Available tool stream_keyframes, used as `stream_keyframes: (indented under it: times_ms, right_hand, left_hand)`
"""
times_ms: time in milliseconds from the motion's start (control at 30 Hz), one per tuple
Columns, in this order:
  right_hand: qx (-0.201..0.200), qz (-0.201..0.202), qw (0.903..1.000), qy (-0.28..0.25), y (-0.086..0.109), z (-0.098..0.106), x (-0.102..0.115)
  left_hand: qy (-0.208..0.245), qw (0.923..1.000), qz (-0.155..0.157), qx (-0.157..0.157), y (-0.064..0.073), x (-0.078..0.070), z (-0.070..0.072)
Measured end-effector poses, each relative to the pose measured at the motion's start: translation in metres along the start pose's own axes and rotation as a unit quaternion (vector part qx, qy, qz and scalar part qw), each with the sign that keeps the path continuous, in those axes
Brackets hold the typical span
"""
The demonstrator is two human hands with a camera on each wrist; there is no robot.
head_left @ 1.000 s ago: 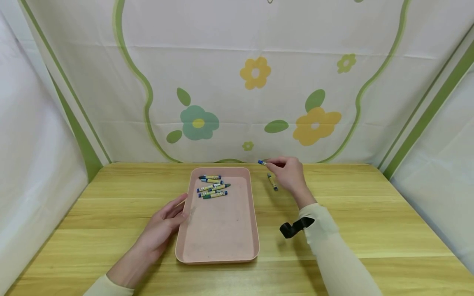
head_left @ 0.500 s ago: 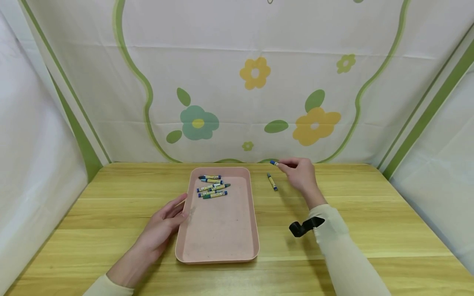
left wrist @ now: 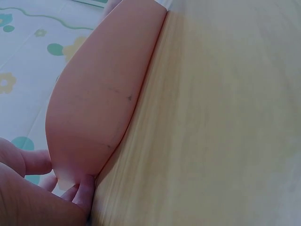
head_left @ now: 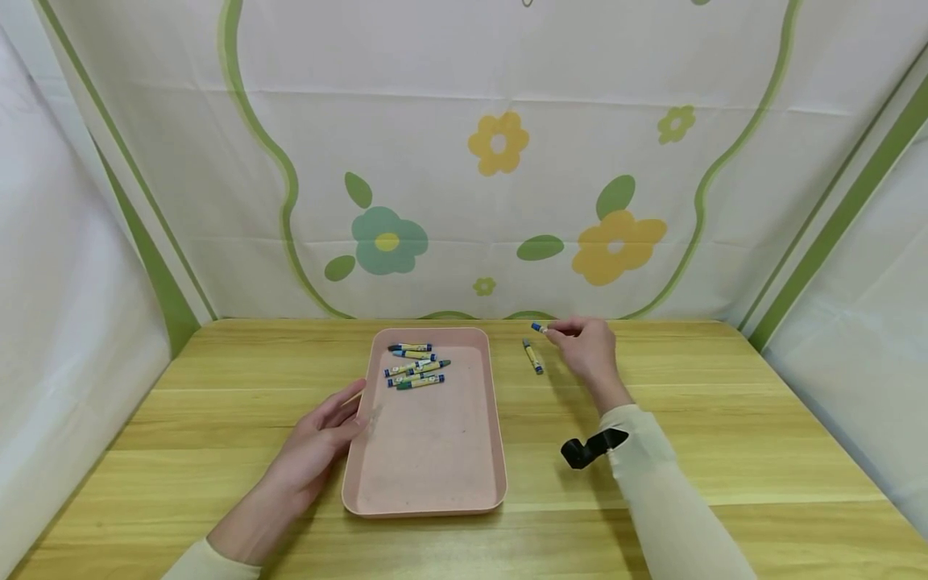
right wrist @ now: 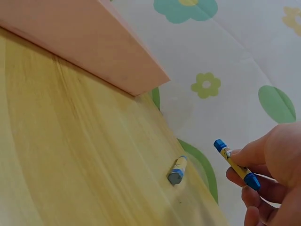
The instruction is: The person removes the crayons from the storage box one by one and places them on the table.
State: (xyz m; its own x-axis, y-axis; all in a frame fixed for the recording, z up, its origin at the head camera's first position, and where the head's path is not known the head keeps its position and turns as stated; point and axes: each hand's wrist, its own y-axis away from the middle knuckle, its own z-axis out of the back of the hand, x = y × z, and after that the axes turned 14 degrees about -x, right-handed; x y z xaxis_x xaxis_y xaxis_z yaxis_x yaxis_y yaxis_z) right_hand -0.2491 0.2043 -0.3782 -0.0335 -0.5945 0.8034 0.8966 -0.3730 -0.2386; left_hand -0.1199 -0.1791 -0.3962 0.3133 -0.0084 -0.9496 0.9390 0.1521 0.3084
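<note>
My right hand (head_left: 589, 348) pinches a blue crayon (head_left: 539, 328) between thumb and fingers, above the table's back edge. In the right wrist view, this crayon (right wrist: 237, 165) has a yellow wrapper and blue ends. Just below that hand, another crayon (head_left: 532, 357) with a yellow wrapper lies on the table. A pink rectangular tray (head_left: 435, 467) stands left of it, with several green, blue and dark crayons (head_left: 420, 383) lying near its far left corner. My left hand (head_left: 315, 447) touches the outside of the tray's left wall with fairly straight fingers.
Beneath everything is a wood-grain table (head_left: 725, 451). A white cloth printed with flowers (head_left: 499, 143) hangs behind its back edge, and pale cloth (head_left: 72, 242) also hangs at both sides. A black wrist camera mount (head_left: 590, 449) sticks out from my right sleeve.
Holding the blue crayon, my right hand has moved right, away from the tray, and then dropped slightly toward the table. The left hand and the tray have stayed in place.
</note>
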Motion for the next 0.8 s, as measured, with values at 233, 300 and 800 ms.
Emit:
stream_keyframes:
  times_ms: [233, 300, 800]
  right_hand:
    - [0.023, -0.039, 0.9989, 0.012, 0.004, -0.007, -0.009]
    - [0.026, -0.047, 0.9984, 0.015, 0.005, -0.009, -0.012]
    - [0.03, -0.026, 0.9986, 0.034, 0.007, -0.019, -0.016]
  left_hand:
    - [-0.002, 1.0, 0.001, -0.001, -0.001, 0.0, 0.0]
    - [-0.002, 1.0, 0.001, -0.001, -0.001, 0.0, 0.0]
    - [-0.002, 1.0, 0.002, 0.001, -0.001, 0.001, 0.001]
